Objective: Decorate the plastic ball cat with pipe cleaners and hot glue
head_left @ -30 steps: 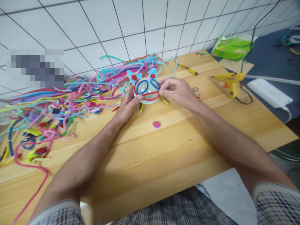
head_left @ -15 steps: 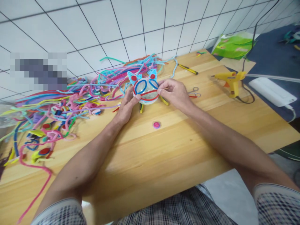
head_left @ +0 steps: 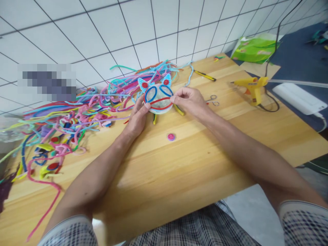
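Note:
Over the wooden table I hold a clear round ball (head_left: 158,93) made up as an animal face. Light blue pipe-cleaner ears with red discs rise from its top, and two blue pipe-cleaner rings lie on its front. A red pipe cleaner (head_left: 159,101) curves across below the rings. My left hand (head_left: 139,116) grips the ball's left side, thumb on the front. At the right edge, my right hand (head_left: 188,100) is closed in a pinch at the red pipe cleaner's end; its fingertips partly hide that end. A pink and purple coiled disc (head_left: 171,137) lies nearer to me.
Loose pipe cleaners (head_left: 87,112) heap along the wall at left. To the right are scissors (head_left: 212,99), a yellow utility knife (head_left: 205,75) and a yellow hot glue gun (head_left: 252,87) with its cord. A white power strip (head_left: 298,97) lies beyond the table edge.
The view has shifted slightly. The ball's face is tilted a little more towards me, and both hands keep nearly the same hold.

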A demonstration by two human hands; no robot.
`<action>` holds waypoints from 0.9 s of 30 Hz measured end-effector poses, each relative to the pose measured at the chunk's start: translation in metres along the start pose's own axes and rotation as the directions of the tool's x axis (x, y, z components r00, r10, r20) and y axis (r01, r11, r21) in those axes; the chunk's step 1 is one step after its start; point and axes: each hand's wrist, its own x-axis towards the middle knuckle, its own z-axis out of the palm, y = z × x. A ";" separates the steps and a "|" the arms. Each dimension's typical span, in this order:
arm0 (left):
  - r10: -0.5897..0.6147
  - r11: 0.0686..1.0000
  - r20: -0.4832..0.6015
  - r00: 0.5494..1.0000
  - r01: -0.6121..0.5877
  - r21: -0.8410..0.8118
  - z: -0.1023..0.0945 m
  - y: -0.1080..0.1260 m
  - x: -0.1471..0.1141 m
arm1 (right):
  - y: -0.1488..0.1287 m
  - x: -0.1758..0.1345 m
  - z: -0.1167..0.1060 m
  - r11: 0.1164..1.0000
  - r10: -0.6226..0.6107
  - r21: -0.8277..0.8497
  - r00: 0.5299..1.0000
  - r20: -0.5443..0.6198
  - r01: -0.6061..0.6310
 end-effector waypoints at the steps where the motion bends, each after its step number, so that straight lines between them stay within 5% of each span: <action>1: -0.004 1.000 -0.002 1.000 0.004 -0.005 0.000 0.000 0.000 | -0.001 0.000 0.000 1.000 0.001 0.010 1.000 0.014 -0.002; 14: -0.114 0.964 -0.028 0.993 0.104 -0.244 0.001 0.007 0.001 | 0.003 0.004 -0.004 0.996 -0.030 0.085 0.999 0.034 0.027; 27: -0.061 0.994 -0.008 0.998 0.060 -0.092 -0.001 0.000 0.000 | 0.013 0.005 -0.005 0.997 -0.061 0.052 0.998 0.011 0.060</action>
